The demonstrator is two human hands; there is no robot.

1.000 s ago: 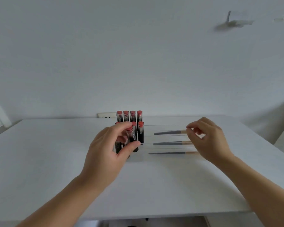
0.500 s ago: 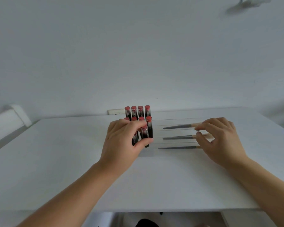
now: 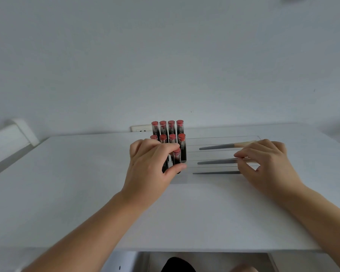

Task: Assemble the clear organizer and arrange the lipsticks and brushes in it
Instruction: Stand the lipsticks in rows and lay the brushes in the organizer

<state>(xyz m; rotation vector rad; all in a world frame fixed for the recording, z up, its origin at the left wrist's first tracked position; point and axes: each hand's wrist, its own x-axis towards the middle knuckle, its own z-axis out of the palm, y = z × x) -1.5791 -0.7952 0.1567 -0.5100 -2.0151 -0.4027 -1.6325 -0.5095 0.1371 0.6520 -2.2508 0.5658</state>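
A clear organizer (image 3: 222, 138) stands on the white table (image 3: 67, 183). Several red-capped lipsticks (image 3: 171, 128) stand upright in its left section, in rows. My left hand (image 3: 151, 169) grips one lipstick (image 3: 176, 160) in the front row between thumb and fingers. Three grey brushes (image 3: 216, 147) lie lengthwise in the right-hand channels, bristles pointing left. My right hand (image 3: 267, 165) rests over the brushes' handle ends, fingers bent and touching the middle brush (image 3: 214, 162). The front brush (image 3: 216, 173) runs under that hand.
A white wall rises just behind the table, with a socket plate (image 3: 140, 128) behind the lipsticks. A white piece of furniture (image 3: 10, 134) stands at the left. The table's front edge is close to me, with a dark shape (image 3: 177, 265) below it.
My left hand has lowered the lipstick into the front row. My right hand has come down from the back brush onto the middle one. The camera has tilted and moved closer.
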